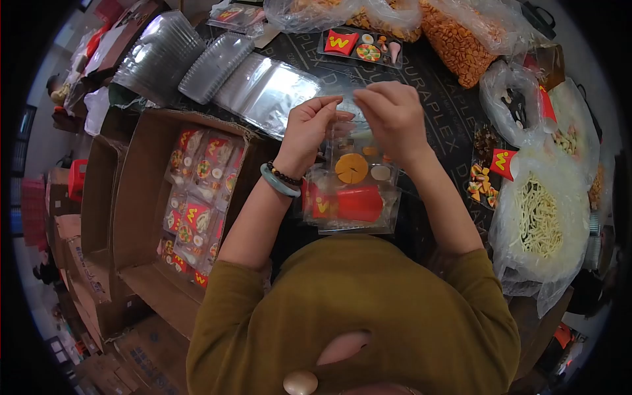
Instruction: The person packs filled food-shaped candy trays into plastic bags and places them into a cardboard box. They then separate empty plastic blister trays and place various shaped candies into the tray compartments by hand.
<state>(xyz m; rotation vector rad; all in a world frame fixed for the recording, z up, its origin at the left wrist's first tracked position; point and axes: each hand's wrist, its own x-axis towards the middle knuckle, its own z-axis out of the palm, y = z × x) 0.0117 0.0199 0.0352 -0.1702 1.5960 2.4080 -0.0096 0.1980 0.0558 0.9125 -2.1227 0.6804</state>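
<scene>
Clear packet (343,142) in front of the torso, low over a small pile of filled packets (359,204) on the dark printed tabletop (454,113). Inside or under the clear film, a round orange piece (351,169) and a pale oval piece (380,172); red carton shapes nearer the body.

Left hand (305,130): thumb and fingertips together, pinching the packet's upper end. Right hand (397,122): curled just beside, fingertips drawn in, perhaps on the same film; glare and blur there, so no telling a closed pinch from a near one.

To the left, open cardboard box (139,158) with more filled packets (197,217) inside. Beyond the hands, flat clear sleeves (263,89), next to nested clear trays (158,58). To the right, bag of pale strips (540,220), small red carton (503,163) close by.

Main risks: loose pieces out through an unsealed end, from too much tilt; film creased or split, from uneven pull between the two hands; slip of the pile, from slick plastic on slick plastic and a wrist knock.
</scene>
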